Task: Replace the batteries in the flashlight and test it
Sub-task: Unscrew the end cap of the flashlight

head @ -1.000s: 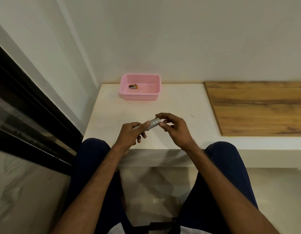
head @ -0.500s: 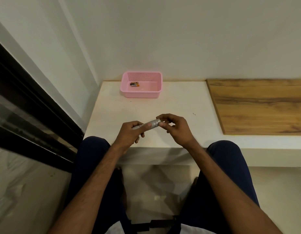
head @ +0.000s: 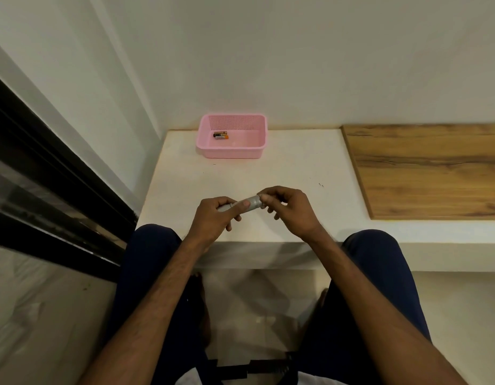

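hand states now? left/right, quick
Left hand: closed around the body of the silver flashlight.
Right hand: fingertips pinched on the flashlight's right end.

The flashlight [head: 250, 204] is a small silver-grey metal cylinder, held level above the near edge of the white ledge [head: 282, 168], its wider end toward the right. Most of its body is hidden, so open or closed cannot be told. Two batteries [head: 220, 135], dark with orange ends, lie side by side, touching, in the far left part of a pink plastic basket [head: 229, 152] at the back of the ledge
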